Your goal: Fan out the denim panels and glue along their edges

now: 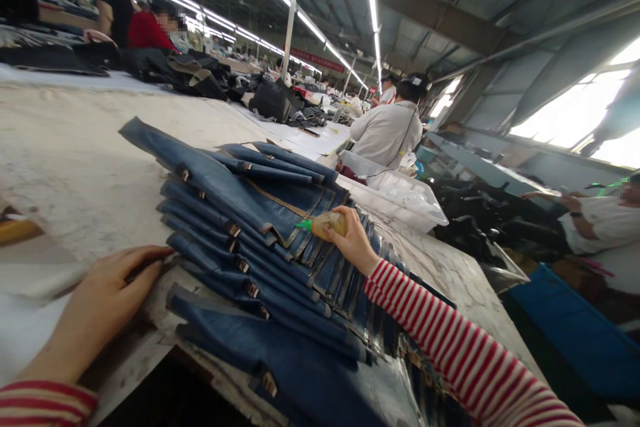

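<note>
Many dark blue pieces [215, 177] lie overlapped in a fanned row across the worktable, each with a small metallic-looking fitting. My right hand [353, 240] is wrapped round a yellowish squeeze bottle [327, 225], whose green nozzle points left, at the edge of a blue piece. My left hand [117, 293] rests at the left end of the row, palm down. Its fingertips reach the ends of the blue pieces, and the fingers lie close together, partly in shadow; whether they pinch an edge is hidden.
The pale, stained worktable [75, 140] extends left and ahead. Beyond the row stands a clear plastic bin [395, 197], with a person in grey behind it. Dark fabric heaps [275, 100] lie further back. A blue crate [575, 327] and another person are at the right.
</note>
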Tool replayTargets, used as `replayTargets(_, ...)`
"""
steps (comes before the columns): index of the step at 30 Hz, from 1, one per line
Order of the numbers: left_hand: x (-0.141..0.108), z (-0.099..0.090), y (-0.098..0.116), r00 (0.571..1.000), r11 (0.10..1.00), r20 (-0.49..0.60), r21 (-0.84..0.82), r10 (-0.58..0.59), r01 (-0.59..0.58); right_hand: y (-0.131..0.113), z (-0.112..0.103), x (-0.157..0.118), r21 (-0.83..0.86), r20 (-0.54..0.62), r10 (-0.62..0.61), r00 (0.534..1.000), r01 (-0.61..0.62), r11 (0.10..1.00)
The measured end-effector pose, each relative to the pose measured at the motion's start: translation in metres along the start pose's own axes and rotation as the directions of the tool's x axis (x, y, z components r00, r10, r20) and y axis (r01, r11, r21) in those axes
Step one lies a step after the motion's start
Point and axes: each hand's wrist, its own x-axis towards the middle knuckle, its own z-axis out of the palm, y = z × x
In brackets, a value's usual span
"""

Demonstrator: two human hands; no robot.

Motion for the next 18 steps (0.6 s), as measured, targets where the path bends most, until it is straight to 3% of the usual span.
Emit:
replayTargets(7,0.001,0.001,0.001,1.000,1.000,0.007,-0.022,-0.002,0.002,0.006,-0.004,0.004,-0.037,0.044,-0.064,0.997,0.066,0.997)
replayTargets(18,0.001,0.000,0.004,0.998,0.997,0.043,-0.052,-0.051,0.054,0.010,-0.006,0.022,-0.124,-0.028,-0.100,0.995,0.096,0.988)
